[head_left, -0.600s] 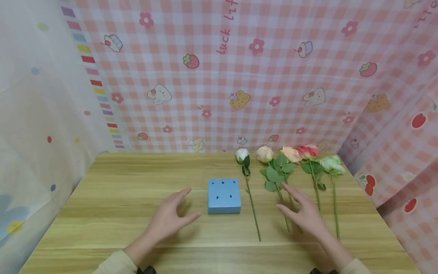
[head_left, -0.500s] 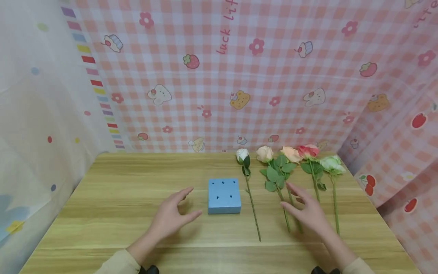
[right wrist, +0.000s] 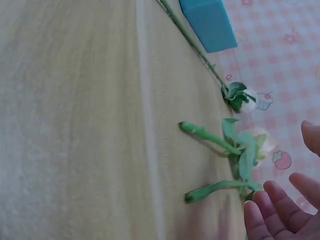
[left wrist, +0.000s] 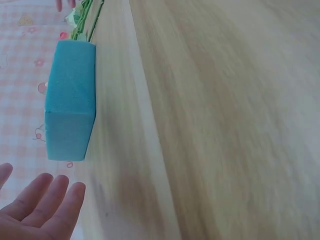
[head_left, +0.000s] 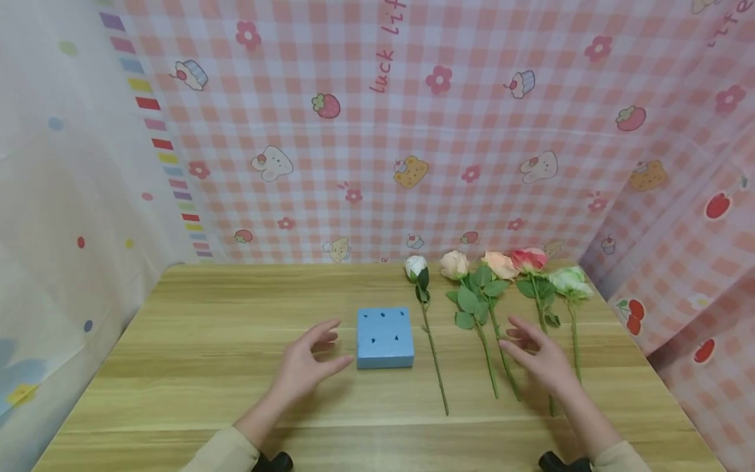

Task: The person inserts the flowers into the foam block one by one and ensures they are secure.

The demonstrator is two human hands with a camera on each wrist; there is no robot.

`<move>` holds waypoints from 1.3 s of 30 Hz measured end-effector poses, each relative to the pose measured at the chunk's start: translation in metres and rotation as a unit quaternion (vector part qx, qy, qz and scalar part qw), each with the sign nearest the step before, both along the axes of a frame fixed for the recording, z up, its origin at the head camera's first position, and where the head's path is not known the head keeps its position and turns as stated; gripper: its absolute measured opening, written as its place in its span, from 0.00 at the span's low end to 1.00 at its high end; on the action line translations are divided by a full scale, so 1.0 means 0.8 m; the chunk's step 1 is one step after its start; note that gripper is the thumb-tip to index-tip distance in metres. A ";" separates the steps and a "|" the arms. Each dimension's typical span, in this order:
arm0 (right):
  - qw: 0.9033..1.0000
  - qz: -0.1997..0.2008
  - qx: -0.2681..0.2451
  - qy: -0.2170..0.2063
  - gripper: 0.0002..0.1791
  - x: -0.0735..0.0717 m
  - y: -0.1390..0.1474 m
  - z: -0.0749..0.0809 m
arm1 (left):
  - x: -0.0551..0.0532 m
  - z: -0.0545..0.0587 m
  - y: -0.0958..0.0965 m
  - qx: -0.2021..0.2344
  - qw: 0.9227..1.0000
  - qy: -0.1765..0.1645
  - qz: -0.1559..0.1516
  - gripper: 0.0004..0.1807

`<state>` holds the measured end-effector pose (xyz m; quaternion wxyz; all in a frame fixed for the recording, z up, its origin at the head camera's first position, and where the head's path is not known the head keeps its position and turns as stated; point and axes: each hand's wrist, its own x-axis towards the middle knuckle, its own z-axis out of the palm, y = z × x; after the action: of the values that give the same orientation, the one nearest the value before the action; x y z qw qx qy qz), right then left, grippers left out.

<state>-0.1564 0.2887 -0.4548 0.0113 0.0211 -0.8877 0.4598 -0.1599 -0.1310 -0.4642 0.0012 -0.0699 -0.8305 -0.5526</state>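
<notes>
A blue foam-like block (head_left: 383,341) with several small dark holes in its top lies mid-table. Just left of it my left hand (head_left: 307,357) hovers, fingers and thumb apart, holding nothing; the left wrist view shows a gap between the fingers and the block (left wrist: 70,95). My right hand (head_left: 542,357) is over the stems at the right, thumb and fingers parted with nothing between them. Nearest to it are an orange-peach rose (head_left: 500,265) and a pink-red rose (head_left: 529,259), whose stem it partly hides. A white rose (head_left: 415,267) lies right of the block.
A pale peach rose (head_left: 454,265) lies beside the orange-peach one, their leaves overlapping. At the far right is a pale green flower (head_left: 570,282). The wooden table (head_left: 236,314) ends at a pink checked cloth (head_left: 366,144) behind.
My right hand has moved to the right, from the peach stems toward the pink-red rose's stem. My left hand has drifted slightly right, closer to the block. The flowers stay put.
</notes>
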 end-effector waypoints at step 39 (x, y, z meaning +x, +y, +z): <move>0.998 -0.020 -0.004 -0.053 0.39 -0.012 0.002 -0.038 | -0.028 -0.025 0.036 0.000 0.999 -0.041 -0.020 0.31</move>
<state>-0.1657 0.2903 -0.4854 -0.0267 -0.0213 -0.8853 0.4638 -0.1820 -0.1020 -0.4842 -0.0434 -0.0637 -0.8283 -0.5550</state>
